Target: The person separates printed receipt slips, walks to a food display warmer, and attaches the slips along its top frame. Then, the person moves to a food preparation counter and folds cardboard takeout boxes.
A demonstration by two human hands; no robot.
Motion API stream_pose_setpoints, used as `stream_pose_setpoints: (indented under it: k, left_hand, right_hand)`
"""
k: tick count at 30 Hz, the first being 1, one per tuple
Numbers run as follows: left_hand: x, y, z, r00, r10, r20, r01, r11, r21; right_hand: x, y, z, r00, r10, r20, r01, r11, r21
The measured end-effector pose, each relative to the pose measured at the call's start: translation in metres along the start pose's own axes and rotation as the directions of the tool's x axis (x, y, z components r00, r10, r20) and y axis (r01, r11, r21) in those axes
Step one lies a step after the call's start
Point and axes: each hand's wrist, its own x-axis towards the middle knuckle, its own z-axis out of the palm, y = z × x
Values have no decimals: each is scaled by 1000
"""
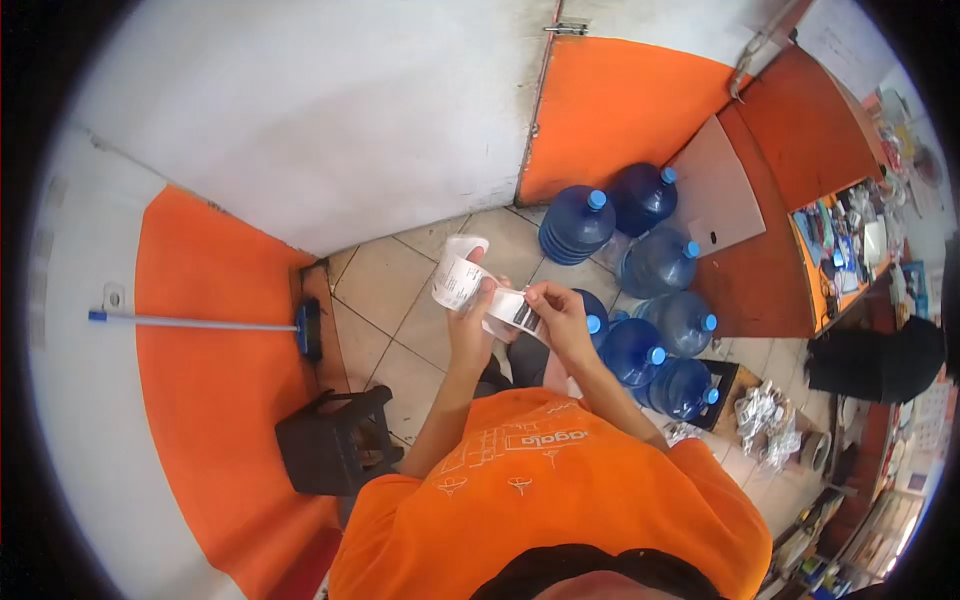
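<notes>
A roll of white printed labels (456, 283) is in my left hand (474, 318), whose fingers are wrapped round it. From the roll a strip (517, 311) with a dark printed block runs to the right. My right hand (562, 318) pinches the upper right end of this strip between thumb and fingers. Both hands are in front of my orange shirt, above the tiled floor. The print is too small to read.
Several large blue water bottles (577, 225) stand on the floor to the right. A dark stool (338, 440) and a broom (308, 330) are at the left by the orange and white wall. A cluttered desk (815, 262) stands at the right.
</notes>
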Motion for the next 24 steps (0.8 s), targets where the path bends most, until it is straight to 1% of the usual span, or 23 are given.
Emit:
stream_pose_setpoints:
  k: [1, 2, 3, 5, 6, 7, 8, 9, 10, 12, 13, 14, 15, 16, 17, 18, 19, 20, 21, 22, 23, 24]
  left_hand:
    - [4, 4, -2, 1000, 26, 1, -26, 998, 58]
    - [7, 8, 1, 998, 64, -17, -63, 996, 70]
    - [14, 6, -3, 998, 68, -2, -67, 995, 70]
    - [34, 7, -18, 952, 206, -227, -237, 964, -120]
    - [42, 23, -17, 931, 247, -268, -291, 946, -141]
    - [50, 37, -23, 932, 253, -259, -295, 945, -141]
    - [57, 50, -32, 931, 273, -242, -302, 949, -90]
    - [63, 61, -39, 928, 294, -227, -310, 950, -37]
    - [66, 69, -42, 927, 299, -225, -315, 948, -39]
    - [70, 80, -46, 952, 273, -140, -266, 962, 69]
    - [71, 79, -44, 948, 285, -140, -277, 958, 70]
    - [72, 77, -41, 952, 253, -171, -234, 965, 122]
    - [78, 77, -36, 950, 247, -189, -220, 964, 151]
    - [85, 77, -31, 948, 242, -207, -206, 962, 180]
    - [95, 75, -26, 960, 238, -146, -200, 950, 239]
    - [104, 76, -16, 969, 229, -87, -194, 935, 298]
    - [114, 76, -4, 976, 215, -29, -191, 915, 356]
    - [125, 76, 9, 975, 220, -15, -200, 910, 363]
    - [145, 80, 24, 956, 283, 81, -289, 849, 441]
    - [166, 84, 38, 927, 329, 179, -373, 777, 506]
    - [185, 92, 56, 908, 340, 246, -415, 646, 641]
    - [206, 98, 78, 870, 373, 321, -486, 550, 679]
  right_hand:
    - [6, -1, -4, 999, 7, 43, -3, 995, -96]
    - [12, -4, -5, 998, -37, 56, 50, 966, -253]
    - [21, -7, -5, 997, -51, 52, 63, 966, -252]
    - [43, -12, -4, 982, -176, -63, 140, 916, -376]
    - [63, -10, -15, 975, -208, -72, 166, 910, -380]
    - [80, -24, -20, 970, -214, -112, 162, 920, -358]
    - [103, -40, -26, 964, -218, -152, 157, 929, -336]
    - [141, -47, -41, 907, -407, -108, 306, 814, -494]
    - [159, -82, -38, 946, -283, -157, 205, 899, -387]
    - [220, -126, -44, 943, -302, -140, 231, 897, -376]
    - [253, -141, -47, 931, -321, -176, 233, 891, -390]
    - [285, -151, -50, 917, -340, -210, 235, 884, -403]
    - [314, -160, -54, 918, -344, -197, 246, 884, -397]
    - [341, -168, -55, 902, -360, -236, 254, 887, -386]
    - [363, -173, -58, 885, -376, -274, 262, 889, -374]
    - [376, -179, -58, 887, -380, -260, 274, 890, -366]
    - [390, -185, -58, 896, -343, -282, 238, 906, -349]
    - [402, -189, -60, 904, -300, -305, 194, 922, -334]
    - [414, -189, -64, 907, -299, -297, 197, 924, -328]
    - [425, -184, -71, 939, -209, -274, 152, 965, -215]
    - [434, -181, -75, 963, -120, -240, 98, 990, -103]
    - [436, -182, -76, 965, -118, -234, 97, 990, -102]
